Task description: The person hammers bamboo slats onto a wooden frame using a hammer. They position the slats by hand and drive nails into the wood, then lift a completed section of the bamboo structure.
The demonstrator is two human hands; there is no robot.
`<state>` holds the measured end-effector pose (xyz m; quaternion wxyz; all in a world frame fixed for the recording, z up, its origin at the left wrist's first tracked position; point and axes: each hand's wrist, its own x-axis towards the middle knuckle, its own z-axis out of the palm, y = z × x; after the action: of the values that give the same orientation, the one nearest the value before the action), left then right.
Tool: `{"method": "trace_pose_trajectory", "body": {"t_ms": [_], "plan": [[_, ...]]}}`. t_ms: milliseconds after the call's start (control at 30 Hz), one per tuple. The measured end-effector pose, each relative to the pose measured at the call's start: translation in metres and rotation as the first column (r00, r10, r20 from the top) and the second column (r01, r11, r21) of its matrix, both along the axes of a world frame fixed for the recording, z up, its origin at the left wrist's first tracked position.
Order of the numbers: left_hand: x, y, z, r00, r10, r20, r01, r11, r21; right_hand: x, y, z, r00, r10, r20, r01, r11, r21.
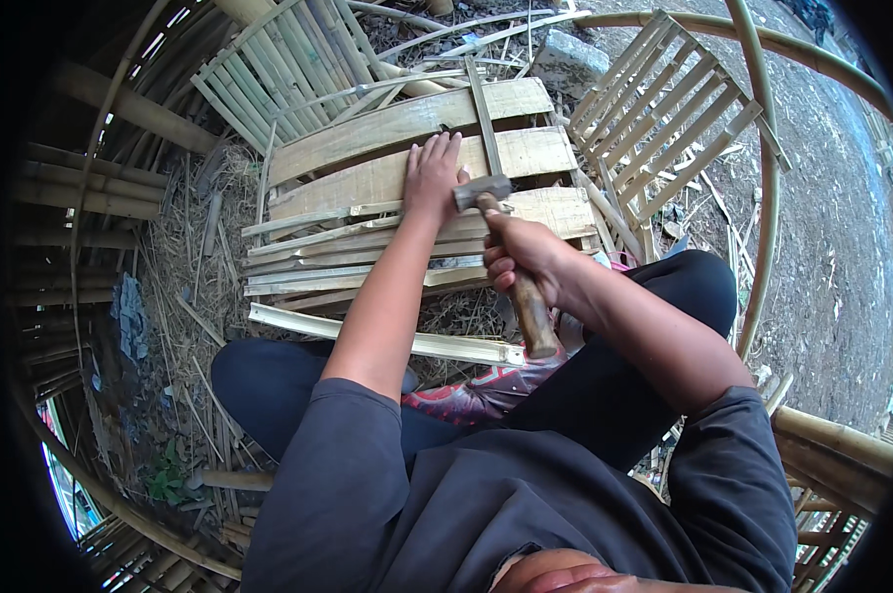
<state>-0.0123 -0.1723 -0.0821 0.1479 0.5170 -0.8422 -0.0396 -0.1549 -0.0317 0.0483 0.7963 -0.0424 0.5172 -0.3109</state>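
Note:
My right hand [526, 253] is closed around the wooden handle of a hammer [482, 192]. Its metal head is at the thumb side of my left hand [433, 180], over the planks. That left hand lies on a wide wooden plank [343, 190] with its fingers stretched forward; anything under the palm is hidden. Several planks and thin split bamboo strips [318, 237] lie side by side before me. A narrow strip [483, 117] crosses the far planks just right of the left hand. Closer to my lap, a pale split bamboo piece [387, 337] lies across.
Beyond the planks on the left leans a bamboo slat panel [288, 74]. A slatted bamboo frame [664, 114] stands at the far right, near a grey stone [571, 61]. Curved bamboo poles [760, 198] rise at the right. Straw and scraps litter the ground [195, 287].

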Motion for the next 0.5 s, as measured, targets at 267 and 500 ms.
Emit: {"method": "trace_pose_trajectory", "body": {"t_ms": [267, 500], "plan": [[-0.003, 0.007, 0.016, 0.997, 0.048, -0.066, -0.041, 0.994, 0.099, -0.071, -0.013, 0.016, 0.205, -0.291, -0.934, -0.841, 0.435, -0.320], [0.003, -0.014, -0.001, 0.927, 0.090, -0.364, -0.025, 0.983, 0.179, -0.142, -0.109, 0.048, -0.450, -0.450, -0.772, -0.889, 0.141, 0.436]]}}
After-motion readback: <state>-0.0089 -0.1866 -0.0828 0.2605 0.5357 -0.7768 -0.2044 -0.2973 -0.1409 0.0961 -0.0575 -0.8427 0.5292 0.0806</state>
